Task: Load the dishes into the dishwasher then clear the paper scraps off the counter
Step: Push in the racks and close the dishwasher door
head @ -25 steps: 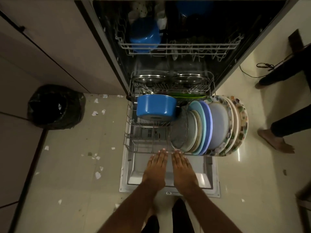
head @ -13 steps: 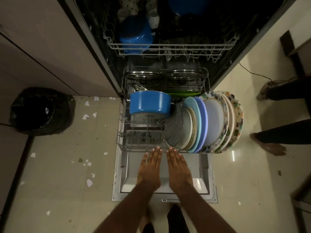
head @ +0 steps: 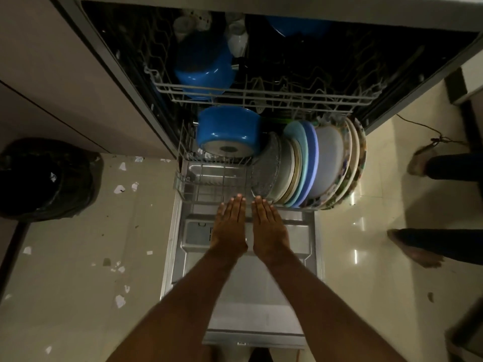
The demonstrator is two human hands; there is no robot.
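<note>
The dishwasher's lower rack [head: 183,178] is partly slid in over the open door [head: 243,304]. It carries a blue pot [head: 228,130] on its side and a row of upright plates [head: 313,163], glass, pale, blue and patterned. My left hand [head: 230,226] and my right hand [head: 269,226] lie side by side with straight fingers, their tips against the rack's front rim. The upper rack [head: 261,95] holds another blue pot [head: 203,66] and white cups [head: 237,40]. Paper scraps [head: 119,188] lie scattered on the floor to the left.
A black bin bag [head: 47,176] stands at the left by beige cabinets [head: 65,82]. Another person's legs and feet [head: 418,254] are on the right, near a cable [head: 439,139] on the tiled floor.
Both hands have pushed forward and the lower rack has slid further into the dishwasher; the blue pot is now almost under the upper rack.
</note>
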